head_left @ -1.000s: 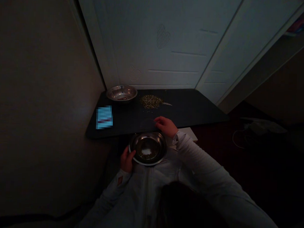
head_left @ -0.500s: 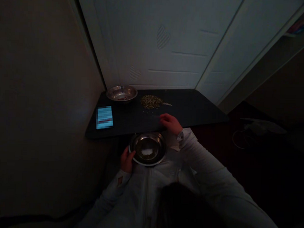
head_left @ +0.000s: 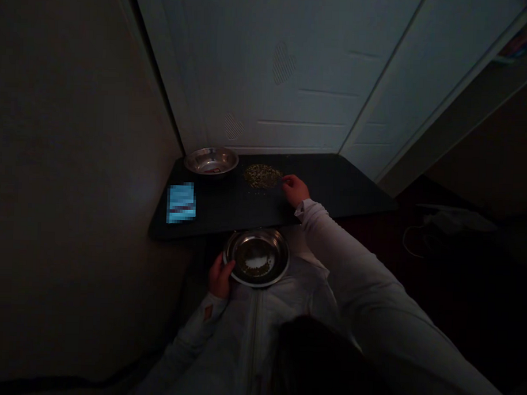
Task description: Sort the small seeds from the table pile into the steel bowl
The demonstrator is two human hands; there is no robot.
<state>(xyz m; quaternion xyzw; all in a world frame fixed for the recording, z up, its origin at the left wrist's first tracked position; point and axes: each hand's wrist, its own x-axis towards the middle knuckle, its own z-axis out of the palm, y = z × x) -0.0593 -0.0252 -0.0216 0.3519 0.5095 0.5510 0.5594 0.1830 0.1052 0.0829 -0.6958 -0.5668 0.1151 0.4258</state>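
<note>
My left hand (head_left: 220, 278) grips the left rim of a shiny metal bowl (head_left: 282, 267), held over my lap below the table edge. Small greenish grains or seeds (head_left: 256, 271) lie in a ring on its bottom. On the dark table (head_left: 220, 207), my right hand (head_left: 295, 190) is at the right side of a heap of greenish and pale seeds (head_left: 262, 176). Its thumb and fingers are pinched together where the narrow pale handle of a utensil showed earlier. The fingers hide that handle, and its other end is not visible.
Another metal bowl (head_left: 211, 163) stands at the table's back left, with a reddish mark inside. A blurred light-blue packet (head_left: 181, 203) lies at the left edge. White panels with hearts (head_left: 301, 106) rise behind. A pale bag and cord (head_left: 455, 220) lie at the right.
My right hand has moved from above the table's front edge, first slightly right, then forward to the handle beside the heap. My left hand and its bowl have stayed in place.
</note>
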